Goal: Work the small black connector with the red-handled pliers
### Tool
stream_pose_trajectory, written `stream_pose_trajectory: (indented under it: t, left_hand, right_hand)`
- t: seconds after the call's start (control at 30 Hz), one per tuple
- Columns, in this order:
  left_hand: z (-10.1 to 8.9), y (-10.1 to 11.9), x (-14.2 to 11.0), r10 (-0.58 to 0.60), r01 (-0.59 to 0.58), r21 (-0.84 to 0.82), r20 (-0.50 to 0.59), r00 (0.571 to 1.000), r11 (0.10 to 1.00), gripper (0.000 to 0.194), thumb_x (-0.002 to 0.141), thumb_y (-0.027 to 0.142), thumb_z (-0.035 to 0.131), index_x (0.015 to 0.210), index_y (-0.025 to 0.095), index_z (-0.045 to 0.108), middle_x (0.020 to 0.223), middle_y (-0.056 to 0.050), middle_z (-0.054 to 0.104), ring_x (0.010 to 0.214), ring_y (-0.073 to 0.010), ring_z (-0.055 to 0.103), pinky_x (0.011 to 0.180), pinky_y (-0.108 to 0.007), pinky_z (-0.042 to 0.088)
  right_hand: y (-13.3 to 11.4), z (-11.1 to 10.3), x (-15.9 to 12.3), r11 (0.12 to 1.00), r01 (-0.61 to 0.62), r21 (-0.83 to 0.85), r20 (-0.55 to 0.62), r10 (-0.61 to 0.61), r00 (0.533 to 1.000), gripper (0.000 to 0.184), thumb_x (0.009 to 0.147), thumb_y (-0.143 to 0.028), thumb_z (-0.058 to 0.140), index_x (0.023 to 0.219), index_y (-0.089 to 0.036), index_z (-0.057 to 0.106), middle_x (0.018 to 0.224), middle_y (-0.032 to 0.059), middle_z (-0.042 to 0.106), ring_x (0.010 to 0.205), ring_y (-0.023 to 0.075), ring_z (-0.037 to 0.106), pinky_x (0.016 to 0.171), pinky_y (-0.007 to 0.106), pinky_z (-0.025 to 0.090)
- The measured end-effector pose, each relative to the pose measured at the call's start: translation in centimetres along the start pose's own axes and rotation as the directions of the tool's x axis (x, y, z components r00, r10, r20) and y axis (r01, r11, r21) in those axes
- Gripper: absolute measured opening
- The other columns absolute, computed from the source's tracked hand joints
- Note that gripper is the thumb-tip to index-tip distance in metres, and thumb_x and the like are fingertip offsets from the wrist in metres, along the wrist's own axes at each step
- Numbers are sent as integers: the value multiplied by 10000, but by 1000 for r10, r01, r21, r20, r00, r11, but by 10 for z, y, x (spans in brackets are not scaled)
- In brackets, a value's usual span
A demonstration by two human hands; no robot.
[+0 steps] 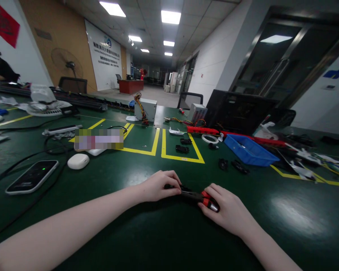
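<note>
My right hand [228,209] is wrapped around the red handles of the pliers [194,195], over the near side of the tabletop [147,233]. The fingers of my left hand [156,187] pinch a small black part [167,186] at the pliers' nose; I cannot tell whether the tips grip it. Toward the far edge, two black pieces [182,149] lie inside a yellow taped outline [164,143]. Toward the right edge sits a blue tray [260,160].
</note>
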State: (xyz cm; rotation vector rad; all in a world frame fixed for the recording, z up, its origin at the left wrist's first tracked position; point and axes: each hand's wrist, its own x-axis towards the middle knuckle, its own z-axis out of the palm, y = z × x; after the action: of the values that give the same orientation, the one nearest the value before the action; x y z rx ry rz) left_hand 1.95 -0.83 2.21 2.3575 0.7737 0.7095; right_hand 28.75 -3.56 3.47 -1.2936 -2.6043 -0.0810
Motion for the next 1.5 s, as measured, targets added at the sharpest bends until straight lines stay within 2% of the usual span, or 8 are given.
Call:
stream_pose_trajectory:
  t: [0.23, 0.57, 0.83, 0.93, 1.07, 1.23, 1.4, 1.5]
  left_hand:
    - [0, -3, -1, 5, -8, 86, 37, 999, 996, 250, 796, 407, 717, 929, 203, 661, 1092, -31, 628, 1017, -209, 589, 904, -353, 402]
    - [3, -11, -1, 86, -87, 88, 10, 996, 992, 164, 851, 337, 674, 951, 209, 648, 1128, -26, 630, 1028, -190, 594, 890, -323, 388]
    - [0, -5, -2, 41, -46, 103, 50, 998, 994, 125, 874, 284, 649, 970, 206, 635, 1156, -30, 636, 1057, -197, 586, 908, -340, 400]
    - [0, -2, -2, 15, -21, 122, 51, 999, 992, 121, 885, 263, 630, 988, 203, 613, 1145, -28, 638, 1048, -195, 586, 909, -343, 410]
    - [0, 1, -2, -14, 6, 130, 61, 998, 992, 134, 883, 249, 626, 1008, 207, 596, 1133, -29, 635, 1046, -198, 582, 901, -343, 416]
    - [-1, 5, -1, -60, 50, 140, 66, 996, 989, 247, 857, 228, 645, 1092, 213, 569, 1114, -43, 633, 1033, -209, 584, 886, -344, 417]
    - [-1, 8, 1, -119, 114, 74, 65, 991, 991, 320, 851, 225, 641, 1156, 228, 545, 1116, -37, 638, 1030, -207, 582, 903, -351, 417]
    - [0, 9, 3, -145, 142, 48, 73, 987, 989, 346, 852, 219, 630, 1183, 237, 534, 1143, -38, 631, 1050, -211, 575, 921, -364, 412]
  right_hand:
    - [8, 1, 0, 996, 60, -60, -90, -65, 994, 246, 811, -413, 606, 948, -208, 608, 910, 58, 645, 729, 164, 616, 616, 288, 505]
    - [22, 9, -1, 957, 169, -234, -283, -233, 930, 407, 774, -460, 648, 1057, -177, 575, 1011, 115, 645, 918, 256, 619, 788, 404, 503]
    - [41, 13, 9, 950, 147, -275, -275, -224, 935, 315, 767, -175, 528, 1081, -196, 531, 1078, 111, 614, 1104, 310, 560, 1017, 579, 379]
    - [46, 13, 15, 966, 155, -208, -227, -202, 953, 313, 766, -127, 507, 1065, -210, 544, 1095, 99, 615, 1158, 305, 541, 1025, 572, 392]
    - [49, 15, 29, 961, 214, -176, -192, -247, 950, 489, 742, -60, 458, 1204, -204, 527, 1225, 114, 579, 1214, 307, 508, 1022, 575, 405]
    - [46, 19, 53, 978, 203, -40, -157, -207, 966, 424, 726, -64, 481, 1112, -212, 575, 1146, 97, 606, 1067, 253, 586, 873, 425, 525]
    - [41, 18, 66, 980, 183, 74, -90, -177, 980, 175, 734, -226, 614, 905, -201, 588, 980, 80, 617, 883, 218, 595, 743, 352, 521]
    - [45, 15, 62, 977, 169, 127, -67, -162, 985, 231, 748, -386, 654, 869, -204, 579, 940, 77, 612, 827, 204, 579, 698, 330, 494]
